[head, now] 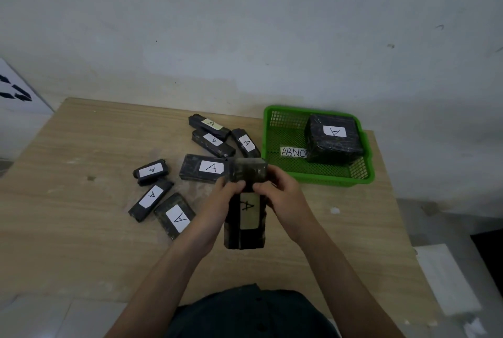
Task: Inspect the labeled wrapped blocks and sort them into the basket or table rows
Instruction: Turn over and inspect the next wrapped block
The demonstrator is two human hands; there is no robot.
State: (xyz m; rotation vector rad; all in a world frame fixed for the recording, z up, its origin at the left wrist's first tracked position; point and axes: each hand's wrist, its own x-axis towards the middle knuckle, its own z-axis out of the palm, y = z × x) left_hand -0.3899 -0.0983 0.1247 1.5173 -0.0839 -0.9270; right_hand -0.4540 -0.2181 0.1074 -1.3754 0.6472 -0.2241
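Progress: early. One large block [333, 136] lies in the green basket [326, 180] at the far right corner of the counter [81, 228], partly covering a tag [294, 152] reading "ABNO…". Seven loose blocks [206, 168] lie scattered mid-counter toward the far edge, some overlapping; no row laid out yet. Judged: most sorting remains.

In hand: held block [246, 237], over the counter's middle, long axis toward the near edge. Left grip [221, 201] and right grip [283, 196] both clamped round its far half, thumbs on top. Dark glossy wrap, lengthwise crease — its "A" label looks yellower than the white ones.
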